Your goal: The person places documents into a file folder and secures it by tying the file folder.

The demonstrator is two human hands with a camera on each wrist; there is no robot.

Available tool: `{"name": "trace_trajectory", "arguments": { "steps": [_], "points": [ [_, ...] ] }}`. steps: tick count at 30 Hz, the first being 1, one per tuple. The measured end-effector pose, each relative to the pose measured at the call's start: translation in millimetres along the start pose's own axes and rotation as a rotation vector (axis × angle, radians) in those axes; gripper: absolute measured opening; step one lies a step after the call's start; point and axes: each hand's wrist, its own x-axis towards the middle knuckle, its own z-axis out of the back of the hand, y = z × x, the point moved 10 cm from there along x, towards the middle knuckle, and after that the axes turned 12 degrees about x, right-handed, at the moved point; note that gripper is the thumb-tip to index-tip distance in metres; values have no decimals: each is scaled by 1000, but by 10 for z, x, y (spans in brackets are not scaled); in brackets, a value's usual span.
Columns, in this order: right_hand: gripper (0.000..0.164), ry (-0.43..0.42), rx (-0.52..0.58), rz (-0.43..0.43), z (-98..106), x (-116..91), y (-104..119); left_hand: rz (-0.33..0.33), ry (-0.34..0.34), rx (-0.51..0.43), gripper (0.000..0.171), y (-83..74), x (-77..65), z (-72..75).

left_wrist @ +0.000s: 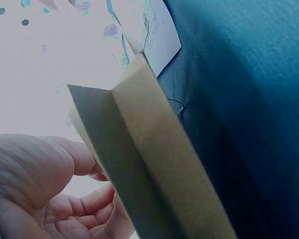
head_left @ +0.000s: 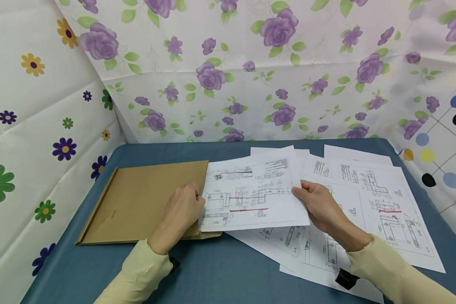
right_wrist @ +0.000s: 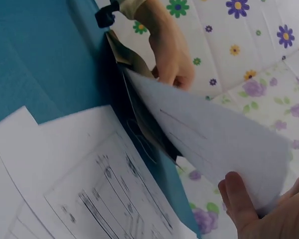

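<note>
your left hand [head_left: 181, 207] pinches the folder [head_left: 140, 196], likely to keep it open; your right hand [head_left: 321, 205] grips the sheet [head_left: 247, 183] by one side, leaving the other free at the folder.

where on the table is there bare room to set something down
Two bare patches of the table: front middle, between the left sleeve and the loose drawings; front left, between the brown folder and that sleeve. Crowded: the right side, spread with drawings, and the folder's right edge, by the left hand and held sheet.
</note>
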Motion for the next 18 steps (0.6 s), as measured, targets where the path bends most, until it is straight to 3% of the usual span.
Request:
{"name": "trace_trajectory", "arguments": {
  "steps": [9, 18],
  "points": [
    [47, 287, 19, -64, -408, -10, -76, -14, -18, -9, 21, -11, -3, 27],
    [41, 417, -25, -143, -581, 83, -94, -16, -21, -4, 19, -14, -13, 35]
  ]
}}
